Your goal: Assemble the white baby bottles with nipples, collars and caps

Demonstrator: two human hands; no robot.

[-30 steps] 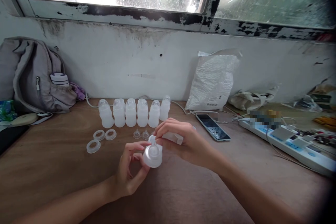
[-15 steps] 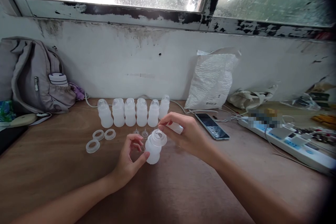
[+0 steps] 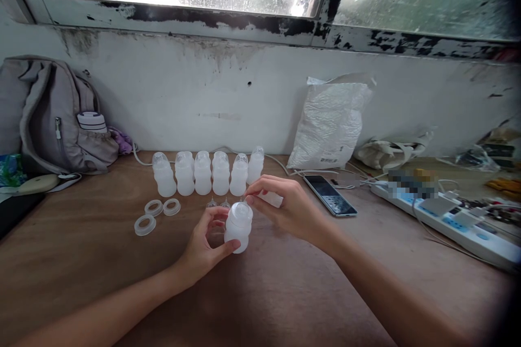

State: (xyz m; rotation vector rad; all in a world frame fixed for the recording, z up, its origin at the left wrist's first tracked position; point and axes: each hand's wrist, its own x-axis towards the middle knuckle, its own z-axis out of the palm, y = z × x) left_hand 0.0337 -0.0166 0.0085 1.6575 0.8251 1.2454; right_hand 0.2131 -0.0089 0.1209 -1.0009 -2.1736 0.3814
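A frosted white baby bottle (image 3: 237, 230) stands near the middle of the table, its collar (image 3: 241, 211) sitting on the neck. My left hand (image 3: 209, 244) is wrapped round its lower body, thumb in front. My right hand (image 3: 280, 203) is closed in a pinch just above the collar, on the tip of a clear bottle nipple (image 3: 243, 199), which the fingers partly hide. Behind my left fingers stand two loose clear nipples (image 3: 212, 203). Three loose collar rings (image 3: 145, 225) lie to the left.
Along the wall stands a row of several capped baby bottles (image 3: 202, 176). To the right are a phone (image 3: 329, 195), a white padded mailer (image 3: 329, 124) and a power strip (image 3: 448, 222) with cables. A grey backpack (image 3: 52, 114) leans at the left.
The collar, tilted and off to the right over the bottle's mouth before, now sits level on the neck. My left fingers have closed further round the bottle.
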